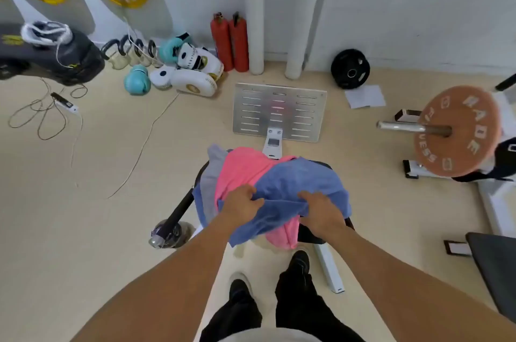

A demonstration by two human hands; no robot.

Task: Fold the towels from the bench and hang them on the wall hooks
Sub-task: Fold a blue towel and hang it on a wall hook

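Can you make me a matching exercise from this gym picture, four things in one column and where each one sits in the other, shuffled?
Things:
1. blue towel
2. pink towel
3. red cylinders
4. black weight plate

Places:
A. leaning on the wall at the right, near loose paper
B. on top of the pile, gripped by the left hand and right hand
C. standing upright against the wall beside a white pipe
D. on the bench, partly under another towel

Pairs: 1-B, 2-D, 3-C, 4-A
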